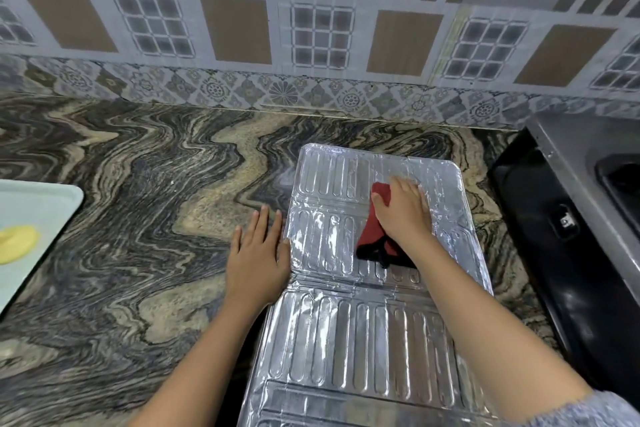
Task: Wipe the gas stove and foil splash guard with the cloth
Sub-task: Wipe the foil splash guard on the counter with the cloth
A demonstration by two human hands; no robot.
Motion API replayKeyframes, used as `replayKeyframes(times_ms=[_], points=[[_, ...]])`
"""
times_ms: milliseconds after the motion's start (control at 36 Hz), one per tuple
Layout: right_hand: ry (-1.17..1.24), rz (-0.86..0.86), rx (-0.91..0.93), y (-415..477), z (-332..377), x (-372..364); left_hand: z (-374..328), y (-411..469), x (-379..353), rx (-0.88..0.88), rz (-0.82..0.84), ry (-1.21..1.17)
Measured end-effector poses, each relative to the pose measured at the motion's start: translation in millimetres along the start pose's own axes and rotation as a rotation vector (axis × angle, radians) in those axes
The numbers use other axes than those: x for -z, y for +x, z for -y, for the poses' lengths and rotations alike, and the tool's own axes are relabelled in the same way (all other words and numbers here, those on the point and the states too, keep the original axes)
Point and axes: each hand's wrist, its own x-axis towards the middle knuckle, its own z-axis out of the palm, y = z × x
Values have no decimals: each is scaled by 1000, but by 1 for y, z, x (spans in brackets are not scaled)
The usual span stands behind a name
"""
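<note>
The ribbed foil splash guard (pixel 349 333) lies flat and unfolded on the marbled stone counter, running from the middle toward me. A red cloth with a black edge (pixel 372 236) lies on its far half. My right hand (pixel 403 211) presses flat on that cloth, fingers spread toward the far right corner. My left hand (pixel 258 253) rests flat on the counter, its thumb side touching the guard's left edge. The gas stove (pixel 568 218) stands at the right, black front with a knob, steel top, apart from both hands.
A pale green tray (pixel 38 208) with a yellow thing (pixel 15 241) on it sits at the counter's left edge. The patterned tiled wall (pixel 311 28) rises behind the counter. Bare stone counter (pixel 138 201) stretches between tray and guard.
</note>
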Motion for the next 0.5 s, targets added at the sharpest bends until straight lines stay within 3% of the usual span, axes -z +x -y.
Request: replayKeyframes(times_ms=[111,306,500], points=[[-48,43,57,-2,11,-1,0,0,1,3,5,7],[-33,-86,84,-12,27,7,0,0,1,8,16,6],[-45,-87,129,-19,42,25,-2,-1,5,6,37,-13]])
